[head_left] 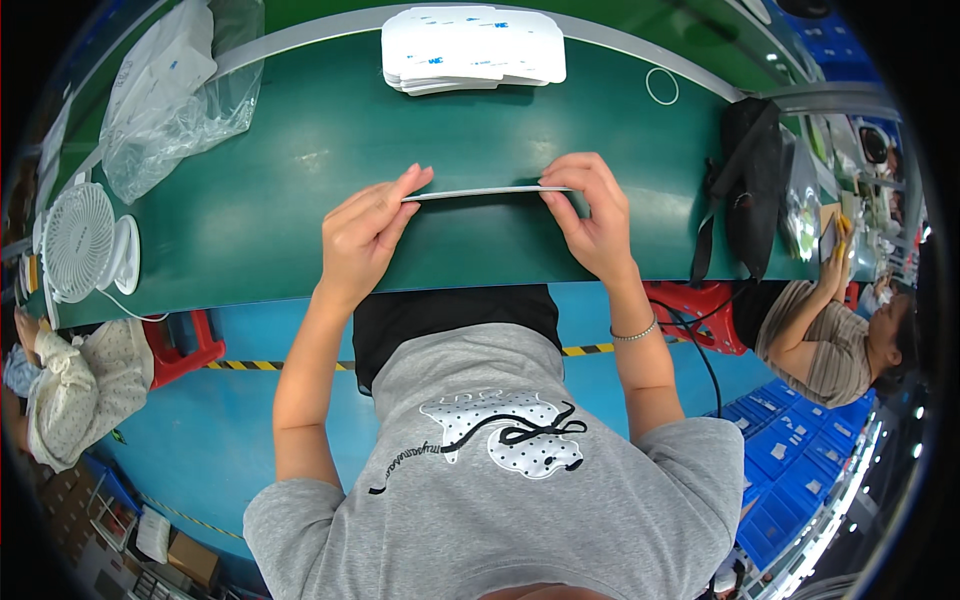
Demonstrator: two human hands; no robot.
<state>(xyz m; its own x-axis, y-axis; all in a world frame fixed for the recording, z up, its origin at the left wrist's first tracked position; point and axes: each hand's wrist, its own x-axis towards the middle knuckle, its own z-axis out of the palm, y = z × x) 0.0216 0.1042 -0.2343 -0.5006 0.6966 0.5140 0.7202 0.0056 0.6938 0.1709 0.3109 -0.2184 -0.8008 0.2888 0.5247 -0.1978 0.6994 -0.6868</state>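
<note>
A thin white sheet (pixel 485 191), seen almost edge-on and slightly bowed, is stretched between my hands above the green table. My left hand (pixel 370 228) pinches its left end between thumb and fingers. At the other end, my right hand (pixel 590 212) grips it the same way, thumb below and fingers above. Its faces are hardly visible from here. Beyond my hands, at the table's far edge, lies a stack of white rounded cards (pixel 470 50) with small blue print on them.
On the left stand a white fan (pixel 82 242) and a clear plastic bag (pixel 185 125) with white pieces in it. A black bag (pixel 750 190) lies on the right of the green table (pixel 300 155), near a thin white ring (pixel 662 87). People sit at both sides.
</note>
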